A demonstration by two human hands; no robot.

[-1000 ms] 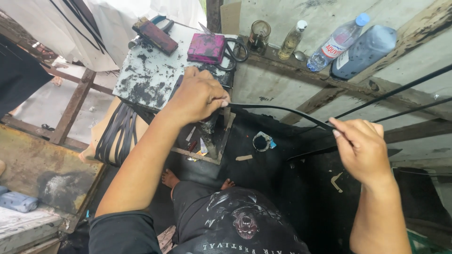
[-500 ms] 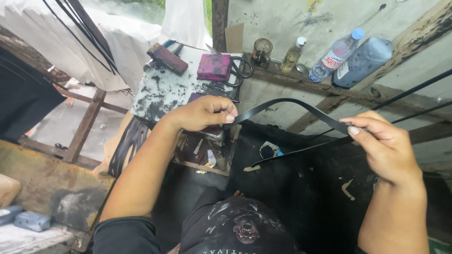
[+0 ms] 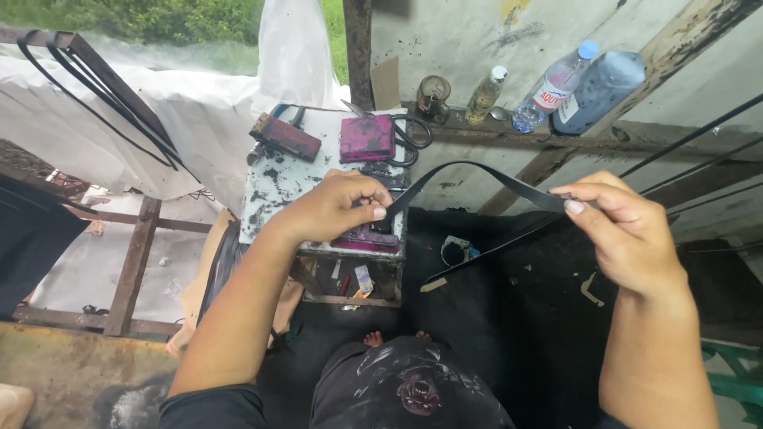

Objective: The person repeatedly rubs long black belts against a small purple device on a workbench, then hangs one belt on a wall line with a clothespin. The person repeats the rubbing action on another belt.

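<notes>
Both hands, left hand (image 3: pixel 334 208) and right hand (image 3: pixel 624 230), pinch black strap (image 3: pixel 477 168).

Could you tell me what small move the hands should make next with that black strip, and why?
Probably pull the hands gently apart to flatten the strip. The left hand pinches one end of the black strip and the right hand pinches it further along, yet it arches upward between them, slack, while its free tail hangs down toward the dark mat.

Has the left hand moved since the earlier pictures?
Yes. The left hand came off the stained block toward the person, lifting the black strip.
</notes>
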